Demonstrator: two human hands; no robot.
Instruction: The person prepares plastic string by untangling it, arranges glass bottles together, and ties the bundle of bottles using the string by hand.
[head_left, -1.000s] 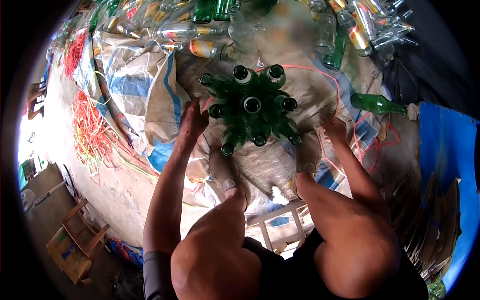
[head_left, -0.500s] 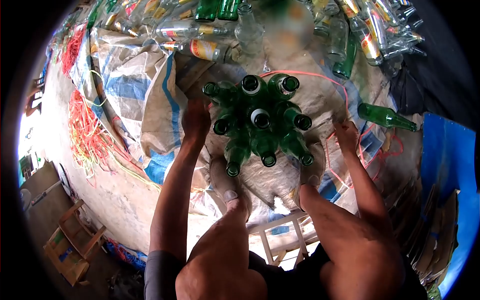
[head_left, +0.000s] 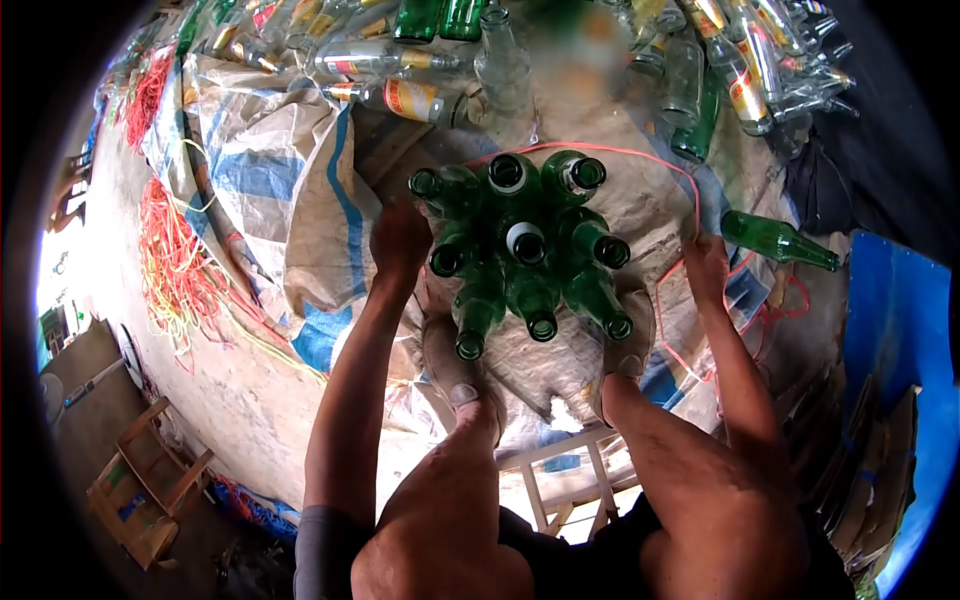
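Observation:
Several green glass bottles (head_left: 528,245) stand upright in a tight cluster between my feet, mouths facing up. Just left of the cluster is my left hand (head_left: 400,237), its fingers closed; whatever it pinches is too dark to make out. My right hand (head_left: 706,262) is to the right of the bottles, closed on a pink string (head_left: 640,153). The string arcs behind the bottles toward the left, and its loose part trails down beside my right hand. Neither hand visibly touches a bottle.
Clear bottles (head_left: 410,100) lie at the top, with more at the upper right. A green bottle (head_left: 770,237) lies right of my right hand. Pink and yellow string (head_left: 170,260) is heaped at the left. Sacking (head_left: 255,150) covers the floor; a blue panel (head_left: 890,310) stands at the right.
My right hand has moved a little right, drawing the string out behind the bottles. The left hand stays beside the cluster. The whole view has shifted slightly.

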